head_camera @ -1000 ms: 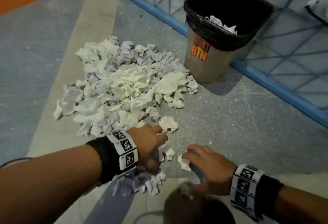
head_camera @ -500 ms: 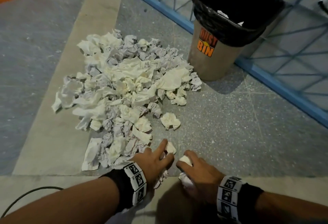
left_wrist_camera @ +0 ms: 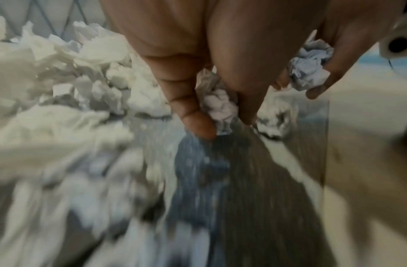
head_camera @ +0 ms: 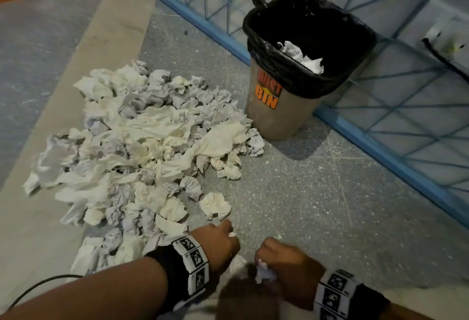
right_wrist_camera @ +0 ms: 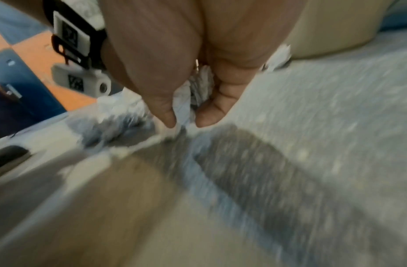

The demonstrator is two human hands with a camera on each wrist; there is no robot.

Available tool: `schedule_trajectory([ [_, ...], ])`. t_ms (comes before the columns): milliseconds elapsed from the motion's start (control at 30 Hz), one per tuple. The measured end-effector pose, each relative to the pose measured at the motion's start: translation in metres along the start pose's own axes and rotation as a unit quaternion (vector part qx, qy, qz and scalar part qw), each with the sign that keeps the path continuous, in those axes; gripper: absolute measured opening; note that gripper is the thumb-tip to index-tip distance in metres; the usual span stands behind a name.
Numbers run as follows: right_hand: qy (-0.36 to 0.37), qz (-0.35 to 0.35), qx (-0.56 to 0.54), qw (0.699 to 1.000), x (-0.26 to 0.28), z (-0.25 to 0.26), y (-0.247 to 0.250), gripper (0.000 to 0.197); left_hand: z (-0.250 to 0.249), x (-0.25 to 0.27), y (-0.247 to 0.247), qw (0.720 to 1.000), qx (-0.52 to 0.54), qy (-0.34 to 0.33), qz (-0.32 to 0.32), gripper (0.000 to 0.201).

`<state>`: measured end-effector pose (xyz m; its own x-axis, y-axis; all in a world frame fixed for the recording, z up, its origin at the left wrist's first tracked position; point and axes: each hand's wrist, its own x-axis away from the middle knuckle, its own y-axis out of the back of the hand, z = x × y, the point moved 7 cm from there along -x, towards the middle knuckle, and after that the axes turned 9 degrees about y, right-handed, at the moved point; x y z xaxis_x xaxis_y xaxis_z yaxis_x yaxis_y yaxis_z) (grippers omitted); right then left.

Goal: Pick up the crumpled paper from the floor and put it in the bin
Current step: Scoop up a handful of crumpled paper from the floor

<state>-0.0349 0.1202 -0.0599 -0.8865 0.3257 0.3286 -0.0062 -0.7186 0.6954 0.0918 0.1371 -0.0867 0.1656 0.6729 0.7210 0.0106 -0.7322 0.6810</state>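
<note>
A big heap of crumpled paper (head_camera: 152, 147) covers the floor left of the bin (head_camera: 286, 106), which has a black liner and some paper inside (head_camera: 302, 58). At the heap's near edge my left hand (head_camera: 223, 241) grips a crumpled paper ball (left_wrist_camera: 220, 108) between thumb and fingers. Just right of it, my right hand (head_camera: 279, 261) holds another crumpled ball (right_wrist_camera: 188, 97), also visible in the left wrist view as a ball (left_wrist_camera: 309, 68). Both hands are low over the floor, well short of the bin.
A blue metal grille (head_camera: 380, 121) runs diagonally behind the bin. A single paper ball (head_camera: 215, 205) lies loose just beyond my left hand. A black cable (head_camera: 33, 291) crosses the floor at the lower left. Grey speckled floor (head_camera: 304, 205) spreads between my hands and the bin.
Both hands have closed round paper balls and drawn slightly back from the heap's edge. The head view has lifted, showing the bin more from above.
</note>
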Motion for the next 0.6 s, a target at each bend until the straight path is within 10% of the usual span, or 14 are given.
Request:
schedule_trajectory([
  [167, 0.012, -0.218, 0.045, 0.975, 0.016, 0.018, 0.169, 0.024, 0.013, 0.017, 0.150, 0.986, 0.093, -0.017, -0.137, 0.029],
  [367, 0.024, -0.540, 0.190, 0.820, 0.032, 0.045, 0.392, 0.027, 0.014, 0.070, 0.390, 0.886, 0.159, 0.001, -0.437, 0.024],
  [467, -0.046, -0.524, 0.197, 0.828, -0.004, 0.015, 0.430, 0.035, 0.011, 0.066, 0.442, 0.859, 0.144, 0.040, -0.490, 0.032],
  [600, -0.183, -0.399, 0.153, 0.885, -0.037, -0.024, 0.415, 0.070, 0.029, 0.028, 0.431, 0.892, 0.148, 0.116, -0.411, 0.072],
])
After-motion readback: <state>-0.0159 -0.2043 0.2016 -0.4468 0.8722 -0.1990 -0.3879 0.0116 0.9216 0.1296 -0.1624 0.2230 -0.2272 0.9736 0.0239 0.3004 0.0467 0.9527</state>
